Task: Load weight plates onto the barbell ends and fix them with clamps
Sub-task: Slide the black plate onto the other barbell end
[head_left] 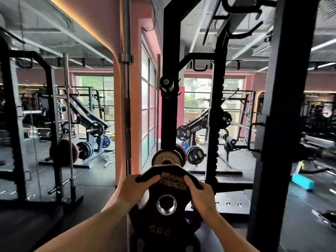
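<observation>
A black weight plate (pixel 166 222) with yellow "HAMMER STRENGTH" lettering and a steel-lined centre hole is low in the middle of the head view. My left hand (pixel 135 188) grips its upper left edge through a grip slot. My right hand (pixel 199 192) grips its upper right edge. Just behind it a smaller plate marked "ROGUE" (pixel 167 157) hangs on the black rack upright (pixel 169 113), with a reddish plate behind that. A barbell (pixel 127 99) stands upright against the pink wall to the left. No clamp is visible.
A thick black rack post (pixel 278 124) stands close on the right. A wall mirror (pixel 54 106) fills the left side and reflects racks and plates. A teal object (pixel 302 181) lies on the dark rubber floor at right. More racks and loaded plates (pixel 197 154) stand behind.
</observation>
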